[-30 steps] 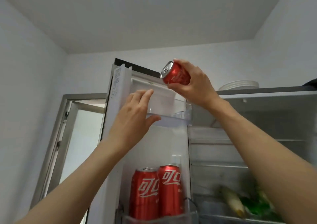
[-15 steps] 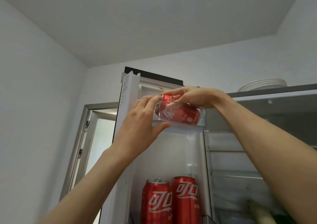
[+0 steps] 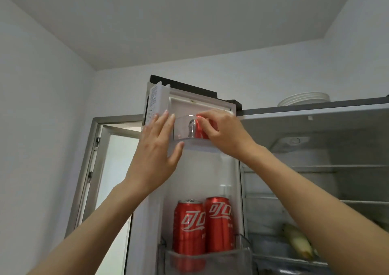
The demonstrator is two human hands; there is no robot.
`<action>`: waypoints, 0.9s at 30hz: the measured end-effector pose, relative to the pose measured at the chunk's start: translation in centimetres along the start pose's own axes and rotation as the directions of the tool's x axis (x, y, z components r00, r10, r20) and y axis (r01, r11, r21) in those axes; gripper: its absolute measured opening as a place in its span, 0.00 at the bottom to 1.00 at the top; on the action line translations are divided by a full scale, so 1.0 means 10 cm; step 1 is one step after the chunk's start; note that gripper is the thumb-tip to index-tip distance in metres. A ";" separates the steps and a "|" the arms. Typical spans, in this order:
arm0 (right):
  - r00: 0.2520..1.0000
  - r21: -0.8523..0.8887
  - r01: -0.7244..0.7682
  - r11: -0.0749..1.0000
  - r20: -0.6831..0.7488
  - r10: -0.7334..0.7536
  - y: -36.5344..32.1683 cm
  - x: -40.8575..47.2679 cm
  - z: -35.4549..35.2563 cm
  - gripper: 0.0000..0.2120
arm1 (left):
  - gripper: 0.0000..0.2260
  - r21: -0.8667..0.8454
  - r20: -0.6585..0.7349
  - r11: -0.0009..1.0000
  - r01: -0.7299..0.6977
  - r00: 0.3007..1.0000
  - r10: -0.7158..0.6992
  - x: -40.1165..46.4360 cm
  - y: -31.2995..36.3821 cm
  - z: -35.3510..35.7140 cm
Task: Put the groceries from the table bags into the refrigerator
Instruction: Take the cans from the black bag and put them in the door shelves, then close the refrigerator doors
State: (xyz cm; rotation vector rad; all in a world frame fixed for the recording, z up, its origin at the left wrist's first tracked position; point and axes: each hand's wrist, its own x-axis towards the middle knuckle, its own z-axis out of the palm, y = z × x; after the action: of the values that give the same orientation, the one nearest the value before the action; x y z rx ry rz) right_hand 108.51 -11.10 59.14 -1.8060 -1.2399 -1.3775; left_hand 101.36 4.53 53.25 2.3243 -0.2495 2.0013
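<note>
- Refrigerator (image 3: 315, 140): open, shelves showing on the right; something pale and long lies on a lower shelf (image 3: 299, 241), blurred.
- Refrigerator door (image 3: 202, 177): swung open, with a clear top bin (image 3: 183, 127) and a lower bin (image 3: 202, 258).
- Stack of plates (image 3: 304, 98) on top of the refrigerator.
- Two red cans (image 3: 203, 224) upright, side by side, in the lower bin.
- Left hand (image 3: 156, 146): fingers straight and spread, flat against the top bin's left end, thumb under its edge.
- Right hand (image 3: 223, 133): fingers curled around a red can (image 3: 199, 130), which lies on its side inside the top bin, silver end facing left.
</note>
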 end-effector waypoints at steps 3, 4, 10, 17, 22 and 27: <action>0.999 -0.113 -0.017 0.993 -0.032 0.014 -0.24 -0.19 0.04 0.19 | 0.28 -0.057 0.041 0.980 0.190 0.981 -0.188 -0.14 -0.14 -0.10; 0.999 -0.154 -0.026 0.988 -0.051 0.018 -0.32 -0.24 0.07 0.21 | 0.27 -0.098 0.078 0.963 0.250 0.967 -0.243 -0.20 -0.17 -0.14; 0.991 -0.266 -0.124 0.956 0.021 0.134 -0.65 -0.59 0.35 0.27 | 0.23 -0.367 0.325 0.821 0.438 0.887 -0.328 -0.44 -0.14 -0.29; 0.966 -0.009 -0.254 0.967 0.050 0.254 -0.91 -1.13 0.38 0.26 | 0.23 -0.561 0.490 0.639 0.526 0.833 -0.255 -0.45 0.11 -0.56; 0.936 0.137 -0.339 0.931 -0.052 0.348 -0.97 -1.48 0.26 0.33 | 0.23 -0.640 0.528 0.596 0.484 0.841 -0.116 -0.46 0.59 -0.69; 0.873 0.206 -0.435 0.876 -0.141 0.467 -0.70 -1.75 -0.28 0.30 | 0.24 -0.632 0.423 0.719 0.289 0.906 0.008 -0.52 1.11 -0.54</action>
State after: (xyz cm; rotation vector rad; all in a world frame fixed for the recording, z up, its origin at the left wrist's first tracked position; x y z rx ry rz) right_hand 100.17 -16.37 42.89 -1.6665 -0.7427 -1.1054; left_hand 93.58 -5.12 48.27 2.1059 -0.6750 1.0494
